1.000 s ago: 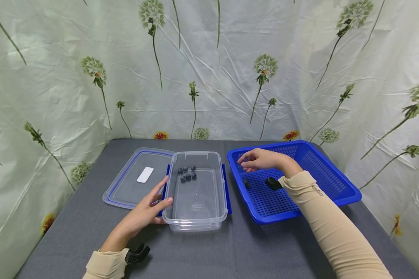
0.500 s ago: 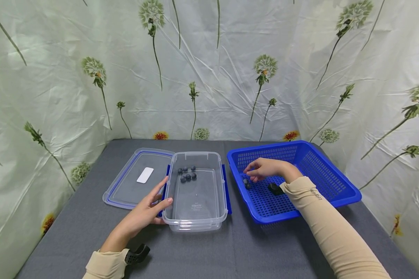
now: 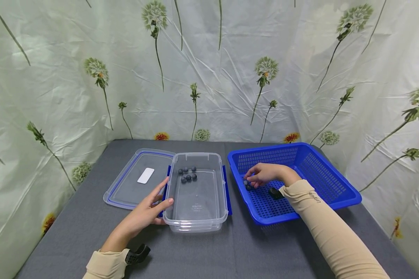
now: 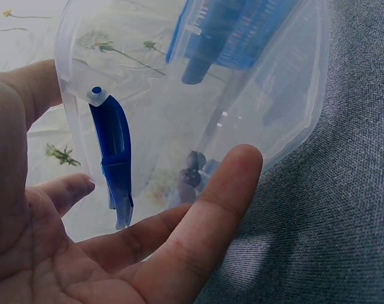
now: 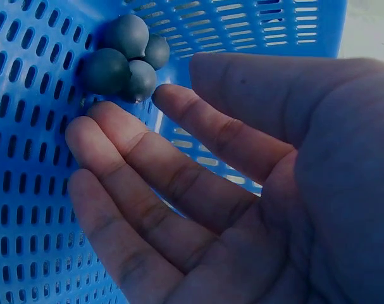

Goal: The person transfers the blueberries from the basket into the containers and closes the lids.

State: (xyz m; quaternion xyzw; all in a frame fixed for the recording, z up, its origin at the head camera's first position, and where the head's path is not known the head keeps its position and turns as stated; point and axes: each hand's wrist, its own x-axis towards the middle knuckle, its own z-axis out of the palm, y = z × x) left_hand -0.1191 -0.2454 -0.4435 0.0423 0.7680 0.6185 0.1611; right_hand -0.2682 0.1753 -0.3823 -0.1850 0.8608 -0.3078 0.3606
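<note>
My left hand point(image 3: 141, 215) rests against the left side of a clear plastic container point(image 3: 197, 223), fingers spread along its wall and thumb at the rim. A blue side latch point(image 4: 114, 136) hangs beside those fingers in the left wrist view. Several blueberries point(image 3: 188, 178) lie inside, toward the back. Inside the blue basket point(image 3: 329, 174), my right hand point(image 3: 265, 174) reaches down with loosely bent fingers. In the right wrist view, several blueberries point(image 5: 126, 36) cluster in the basket's corner, close ahead of the thumb and index fingertips point(image 5: 169, 95). Nothing shows between these fingertips.
Left of the container lies its clear lid point(image 3: 125, 186) with a blue seal, and a white rectangular piece point(image 3: 146, 175) on it. Grey cloth point(image 3: 209, 255) covers the table. A flowered curtain point(image 3: 209, 69) stands behind and along both sides.
My right hand has lowered into the basket and come closer to the blueberries at its left side. The left hand has stayed against the container.
</note>
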